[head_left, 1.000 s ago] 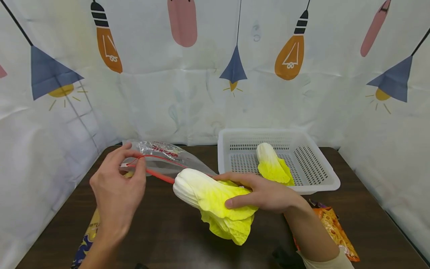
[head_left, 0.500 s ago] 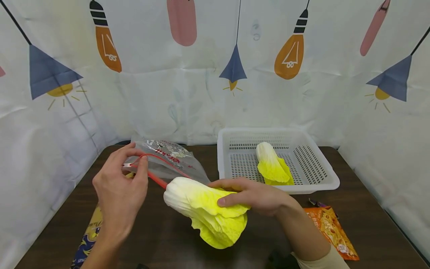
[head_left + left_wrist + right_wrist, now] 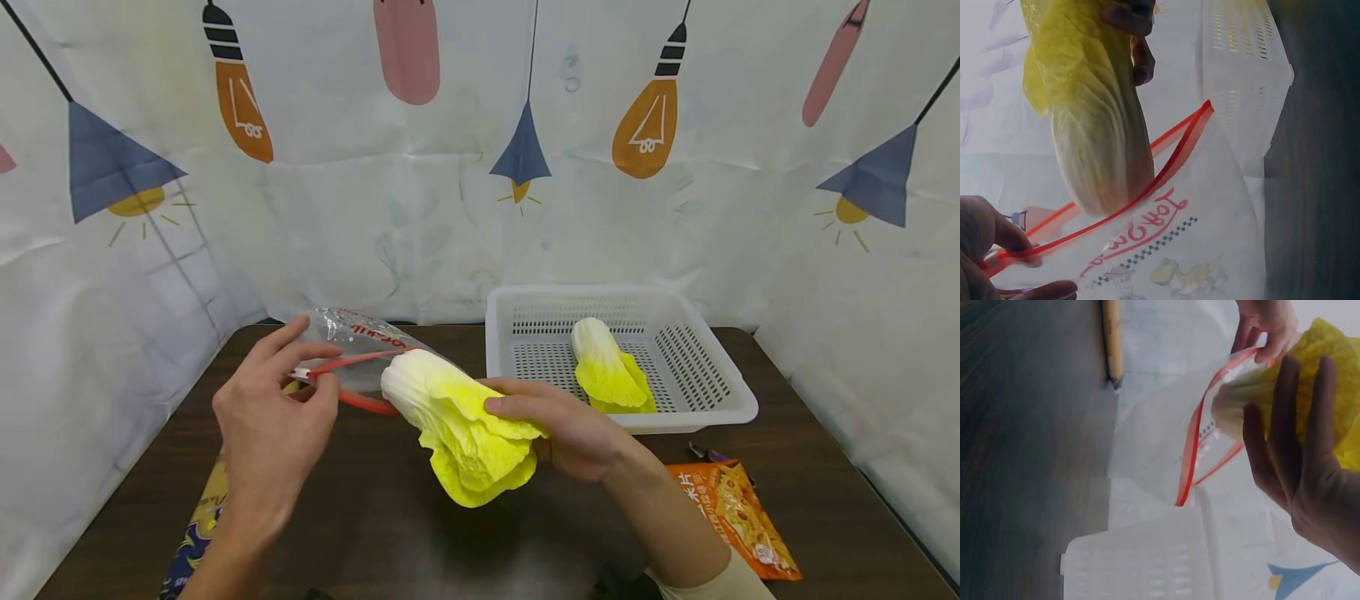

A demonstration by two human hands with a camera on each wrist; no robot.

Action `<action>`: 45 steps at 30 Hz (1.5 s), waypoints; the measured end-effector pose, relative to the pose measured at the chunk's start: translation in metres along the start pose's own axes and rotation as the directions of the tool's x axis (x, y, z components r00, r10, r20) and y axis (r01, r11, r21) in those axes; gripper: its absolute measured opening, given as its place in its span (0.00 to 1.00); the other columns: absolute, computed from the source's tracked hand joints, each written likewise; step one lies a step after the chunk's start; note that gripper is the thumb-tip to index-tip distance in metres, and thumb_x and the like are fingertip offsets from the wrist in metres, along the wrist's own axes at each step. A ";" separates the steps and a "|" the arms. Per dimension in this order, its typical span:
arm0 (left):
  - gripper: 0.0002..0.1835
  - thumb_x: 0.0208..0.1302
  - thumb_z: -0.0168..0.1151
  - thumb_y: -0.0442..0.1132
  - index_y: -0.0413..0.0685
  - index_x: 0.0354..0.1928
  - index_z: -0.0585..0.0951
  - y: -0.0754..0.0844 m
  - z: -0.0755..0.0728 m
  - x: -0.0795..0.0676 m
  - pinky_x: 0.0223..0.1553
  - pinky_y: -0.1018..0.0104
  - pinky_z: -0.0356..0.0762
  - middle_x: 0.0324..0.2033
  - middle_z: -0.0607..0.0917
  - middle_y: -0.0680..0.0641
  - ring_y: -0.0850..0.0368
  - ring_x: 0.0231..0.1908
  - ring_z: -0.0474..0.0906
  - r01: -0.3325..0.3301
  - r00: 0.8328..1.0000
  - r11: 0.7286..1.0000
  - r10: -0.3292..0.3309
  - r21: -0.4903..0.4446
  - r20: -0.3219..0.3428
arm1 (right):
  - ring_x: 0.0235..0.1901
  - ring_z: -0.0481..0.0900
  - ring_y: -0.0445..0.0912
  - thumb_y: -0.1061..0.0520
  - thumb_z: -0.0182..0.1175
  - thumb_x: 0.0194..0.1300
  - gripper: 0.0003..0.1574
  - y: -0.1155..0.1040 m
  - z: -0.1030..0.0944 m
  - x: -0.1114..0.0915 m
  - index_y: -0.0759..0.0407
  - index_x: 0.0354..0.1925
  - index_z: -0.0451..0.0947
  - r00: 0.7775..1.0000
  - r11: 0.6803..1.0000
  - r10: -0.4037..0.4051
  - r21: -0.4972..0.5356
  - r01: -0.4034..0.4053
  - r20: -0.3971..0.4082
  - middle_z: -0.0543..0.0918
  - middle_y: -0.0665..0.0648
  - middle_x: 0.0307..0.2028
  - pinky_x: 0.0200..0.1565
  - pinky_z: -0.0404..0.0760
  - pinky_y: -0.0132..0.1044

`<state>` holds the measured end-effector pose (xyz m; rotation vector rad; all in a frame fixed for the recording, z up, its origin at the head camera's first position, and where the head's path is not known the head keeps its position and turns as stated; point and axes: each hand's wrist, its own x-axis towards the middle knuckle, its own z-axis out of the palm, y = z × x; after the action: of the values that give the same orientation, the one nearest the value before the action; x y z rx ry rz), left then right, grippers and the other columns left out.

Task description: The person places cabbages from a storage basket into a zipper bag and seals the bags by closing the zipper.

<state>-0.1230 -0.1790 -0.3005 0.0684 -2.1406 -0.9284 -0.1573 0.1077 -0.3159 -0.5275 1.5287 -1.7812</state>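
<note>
My right hand (image 3: pixel 577 433) holds a napa cabbage (image 3: pixel 465 425), thumb on top of its yellow leaves, over the table's middle. Its white base points left, at the mouth of a clear zip bag (image 3: pixel 352 333) with red edging and printed cartoon figures. My left hand (image 3: pixel 273 433) pinches one corner of that mouth beside a small white slider (image 3: pixel 302 373). In the left wrist view the red edges (image 3: pixel 1188 140) stand apart, and the cabbage base (image 3: pixel 1107 181) sits between them. The right wrist view shows the right fingers (image 3: pixel 1282 412) spread along the cabbage.
A white perforated basket (image 3: pixel 720 383) with a second napa cabbage (image 3: pixel 611 371) stands at the back right of the dark table (image 3: pixel 360 533). An orange snack packet (image 3: pixel 738 517) lies right of my right forearm. A yellow and blue packet (image 3: pixel 195 525) lies behind my left forearm.
The cabbage first swung left and down, then rose to the bag's mouth with its base higher. My left hand shifted slightly right, and the bag's red edges have spread wider apart.
</note>
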 end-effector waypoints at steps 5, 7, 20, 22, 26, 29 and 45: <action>0.14 0.55 0.61 0.27 0.47 0.37 0.92 -0.001 0.001 -0.001 0.35 0.95 0.67 0.60 0.86 0.51 0.43 0.44 0.88 -0.009 1.000 1.000 0.009 0.004 0.007 | 0.42 0.87 0.48 0.52 0.56 0.75 0.35 0.004 0.003 0.003 0.62 0.75 0.65 0.998 0.998 -0.022 -0.058 0.019 -0.054 0.84 0.58 0.50 0.46 0.89 0.43; 0.12 0.56 0.63 0.28 0.47 0.36 0.92 -0.001 0.002 -0.001 0.35 0.95 0.67 0.59 0.87 0.51 0.44 0.45 0.88 -0.009 1.000 1.000 0.009 0.003 -0.008 | 0.42 0.87 0.48 0.52 0.57 0.74 0.35 0.005 0.004 0.004 0.62 0.74 0.66 0.998 0.998 -0.016 -0.065 0.012 -0.060 0.84 0.58 0.50 0.45 0.89 0.43; 0.08 0.64 0.69 0.35 0.44 0.43 0.91 0.006 0.010 -0.006 0.40 0.93 0.68 0.60 0.87 0.51 0.46 0.56 0.86 -0.016 0.999 1.000 0.015 -0.020 -0.039 | 0.46 0.86 0.44 0.45 0.52 0.80 0.22 0.018 0.010 0.012 0.60 0.59 0.71 0.985 0.923 0.067 0.365 -0.122 0.158 0.82 0.53 0.48 0.47 0.89 0.39; 0.09 0.64 0.69 0.36 0.44 0.44 0.91 0.006 0.011 -0.006 0.40 0.94 0.67 0.60 0.87 0.50 0.46 0.57 0.85 -0.015 0.999 1.000 0.015 -0.010 -0.033 | 0.47 0.85 0.44 0.46 0.51 0.81 0.22 0.019 0.013 0.014 0.60 0.60 0.70 0.987 0.918 0.060 0.379 -0.114 0.150 0.81 0.53 0.49 0.48 0.89 0.40; 0.08 0.64 0.70 0.35 0.44 0.44 0.91 0.005 0.010 -0.006 0.41 0.94 0.66 0.60 0.87 0.50 0.46 0.58 0.85 -0.024 0.999 1.000 0.024 0.002 -0.030 | 0.45 0.85 0.43 0.48 0.50 0.81 0.24 0.021 0.018 0.017 0.63 0.63 0.69 0.997 0.939 0.044 0.338 -0.064 0.068 0.81 0.53 0.48 0.48 0.88 0.37; 0.08 0.62 0.71 0.33 0.43 0.43 0.91 0.004 0.010 -0.006 0.41 0.93 0.66 0.60 0.87 0.49 0.45 0.59 0.84 -0.037 0.999 0.999 0.037 0.006 -0.030 | 0.44 0.85 0.44 0.50 0.52 0.79 0.30 0.021 0.021 0.020 0.66 0.69 0.65 0.999 0.976 0.023 0.215 -0.012 -0.049 0.82 0.55 0.49 0.49 0.88 0.36; 0.09 0.62 0.70 0.32 0.45 0.43 0.92 0.003 0.011 -0.007 0.37 0.90 0.65 0.59 0.87 0.49 0.43 0.58 0.85 -0.018 1.000 1.000 0.018 0.002 0.013 | 0.49 0.83 0.47 0.50 0.57 0.78 0.32 0.025 0.022 0.025 0.65 0.71 0.66 0.990 0.958 0.068 0.287 -0.030 -0.124 0.81 0.56 0.53 0.57 0.85 0.42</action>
<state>-0.1251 -0.1678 -0.3076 0.0443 -2.1507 -0.9190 -0.1520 0.0734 -0.3391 -0.2307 1.3264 -1.9878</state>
